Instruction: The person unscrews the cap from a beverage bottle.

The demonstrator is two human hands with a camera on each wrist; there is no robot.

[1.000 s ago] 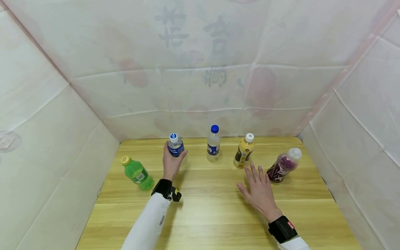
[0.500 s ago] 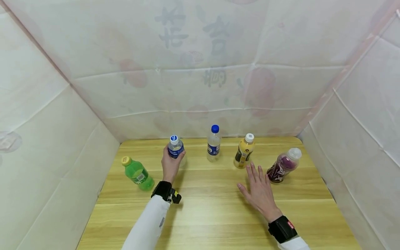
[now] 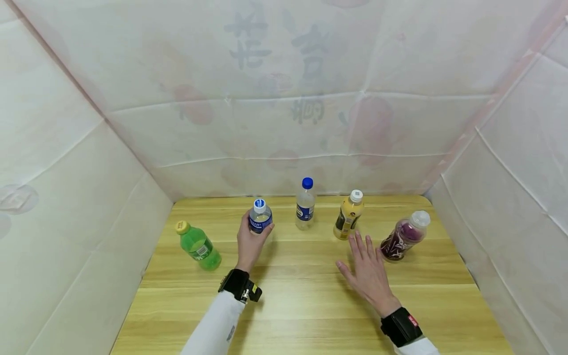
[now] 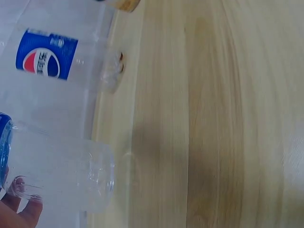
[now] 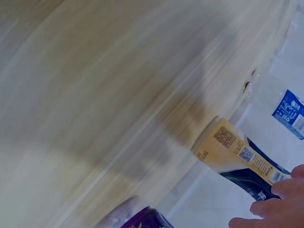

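My left hand (image 3: 251,246) grips a clear bottle (image 3: 261,217) with a blue label and a white-and-blue cap, fingers on one side and thumb on the other. Its transparent lower part (image 4: 61,166) shows in the left wrist view; I cannot tell whether its base touches the table. To its right stands a clear Pepsi bottle (image 3: 305,209) with a blue cap. With fingers spread, my right hand (image 3: 369,276) is held low over the table, holding nothing. Its fingertips are close to a yellow bottle (image 3: 348,217) and a purple bottle (image 3: 404,237) with a clear cap.
A green bottle (image 3: 200,246) with a yellow cap leans in view at the left of the wooden table (image 3: 293,301). Pale sheet walls (image 3: 284,128) enclose the table at the back and both sides. Wrist straps with cameras sit on both forearms.
My left hand has moved the blue-labelled bottle a little to the right and toward me. The right hand stays in place, and the other bottles keep their spots.
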